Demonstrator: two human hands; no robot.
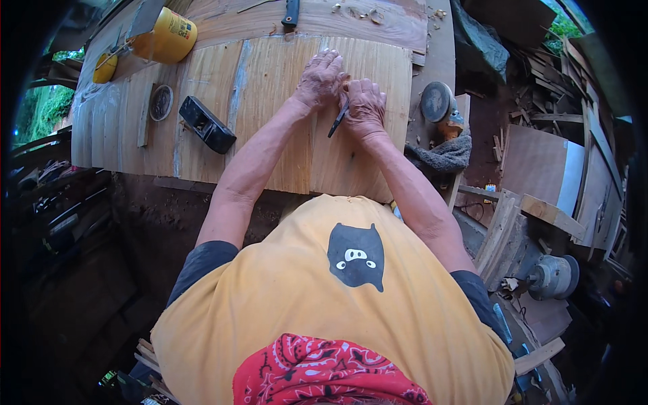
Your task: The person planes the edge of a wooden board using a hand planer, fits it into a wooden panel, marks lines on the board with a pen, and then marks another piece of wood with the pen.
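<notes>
The tool [338, 119] is thin, dark and slanted on the pale panel [270, 101]; right hand [366, 108] grasps it, left hand [319, 79] pinches near its top.

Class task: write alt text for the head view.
Two bare hands, left hand and right hand, meet on a pale wooden panel, the right gripping a thin dark tool. A black hand plane and yellow can lie left.

Both hands met on a wide wooden panel [270, 88]: the left hand [320, 77] pressed down beside the right hand [365, 106], which gripped a dark chisel [338, 119]. A black hand plane [207, 124] lay to the left, a yellow can [169, 36] farther off.
</notes>
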